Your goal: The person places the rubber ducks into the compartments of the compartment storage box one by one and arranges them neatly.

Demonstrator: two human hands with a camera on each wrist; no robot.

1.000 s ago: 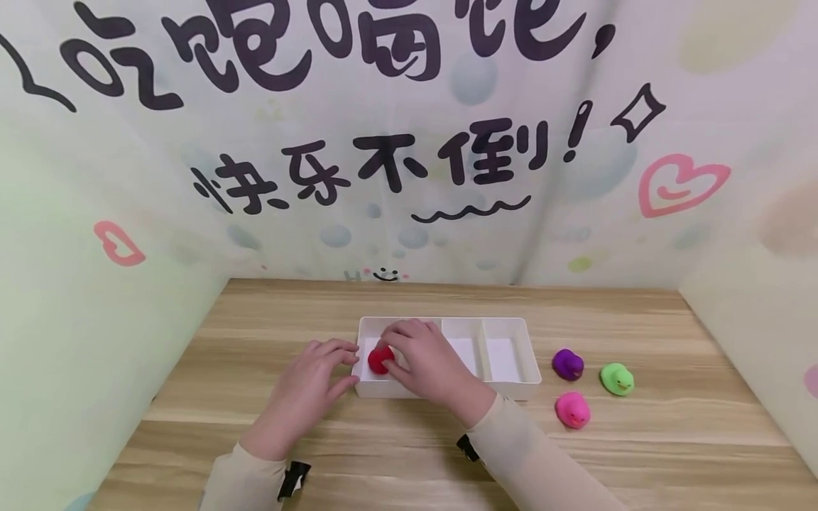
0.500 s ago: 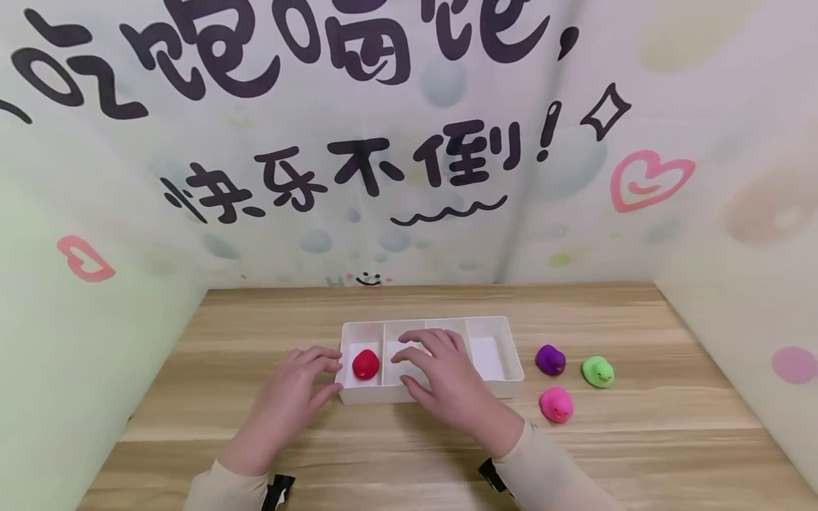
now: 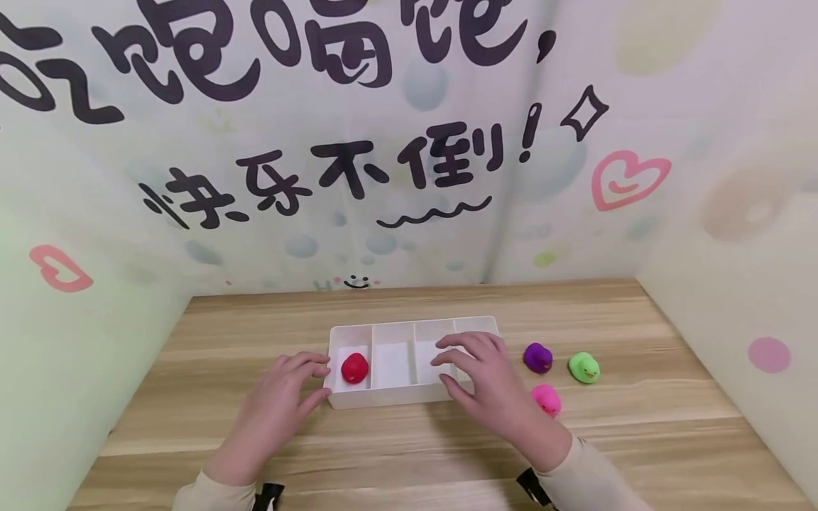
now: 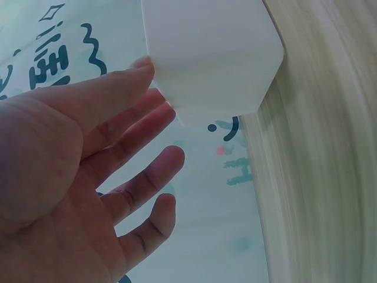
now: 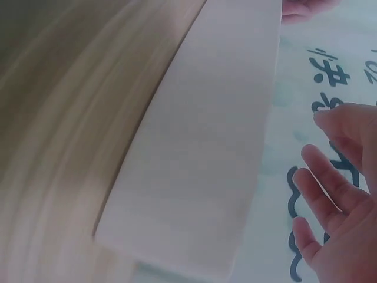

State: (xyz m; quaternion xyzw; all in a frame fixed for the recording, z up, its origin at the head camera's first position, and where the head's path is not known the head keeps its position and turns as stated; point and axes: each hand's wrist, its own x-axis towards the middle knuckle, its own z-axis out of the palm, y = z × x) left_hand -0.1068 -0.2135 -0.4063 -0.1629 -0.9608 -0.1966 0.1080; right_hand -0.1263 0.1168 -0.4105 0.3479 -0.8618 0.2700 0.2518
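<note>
A white compartment tray (image 3: 383, 396) stands on the table, and a red toy duck (image 3: 354, 367) sits in its leftmost compartment. My left hand (image 3: 284, 394) touches the tray's left end with its fingertips; the left wrist view shows the thumb and fingers at the tray's corner (image 4: 212, 59). Over the tray's right half hovers my right hand (image 3: 488, 376), fingers spread and nothing in them. Right of the tray lie a purple toy duck (image 3: 538, 358), a green toy duck (image 3: 584, 367) and a pink toy duck (image 3: 547, 399), the pink one partly hidden by my right hand.
The wooden table (image 3: 383, 461) ends at a back wall (image 3: 345, 213) printed with large black characters and hearts. Side walls (image 3: 735, 298) rise at left and right.
The right hand let go of the red duck, which stays in the leftmost compartment, and moved right along the tray. The left hand keeps its place at the tray's end. The head view shifted slightly.
</note>
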